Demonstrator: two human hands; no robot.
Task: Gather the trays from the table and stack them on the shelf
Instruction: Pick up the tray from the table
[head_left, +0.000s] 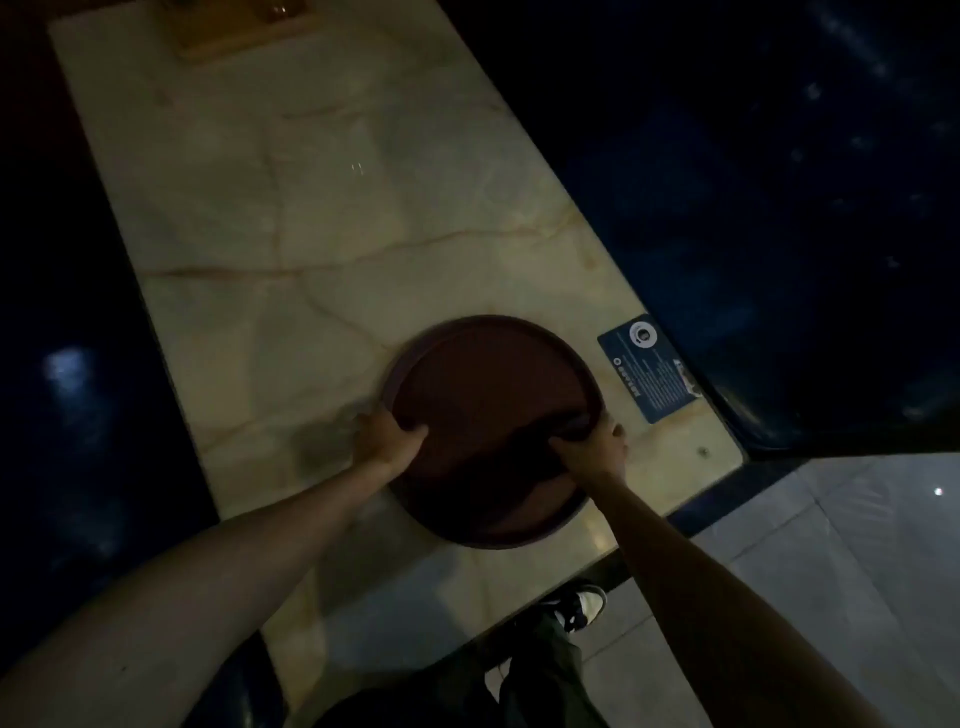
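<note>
You have both hands closed on the round tray near the counter's close end: left hand on its left rim, right hand on its right. No shelf shows; carrying and stacking remain.

A long, pale cream marble-patterned table with brownish veins carried a round, dark reddish-brown tray, which lay flat near the table's near end, toward its right edge. A small dark blue rectangular label with white print sat flat just beside the tray at the right edge. A light wooden holder, partly cut off, stood at the far end.
</note>
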